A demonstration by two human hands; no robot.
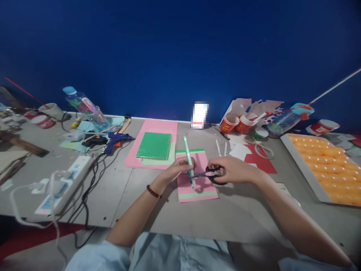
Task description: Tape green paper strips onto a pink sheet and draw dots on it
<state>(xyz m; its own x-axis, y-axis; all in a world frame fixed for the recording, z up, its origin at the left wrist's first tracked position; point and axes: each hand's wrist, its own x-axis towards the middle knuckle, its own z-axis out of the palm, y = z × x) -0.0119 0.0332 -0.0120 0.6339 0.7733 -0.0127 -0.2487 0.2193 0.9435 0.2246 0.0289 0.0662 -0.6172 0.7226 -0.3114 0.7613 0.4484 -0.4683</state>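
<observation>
My left hand [179, 168] pinches a narrow green-and-white strip [188, 148], which stands tilted above a pink sheet [199, 187] with green bands along its top and bottom. My right hand [232, 169] has its fingers through the handles of black scissors [210, 174]. The scissor blades point left and reach the lower part of the strip; whether they have cut into it I cannot tell. Behind my left hand, a green packet of square paper [154, 145] rests on larger pink paper [132, 158].
A blue glue gun [115, 141], a power strip [66, 184] with cables and a tilted bottle [87, 107] are on the left. Red paper cups [229, 123], red paper scraps [261, 160] and a tray of orange balls [324, 165] stand right. A phone [199, 116] leans against the blue wall.
</observation>
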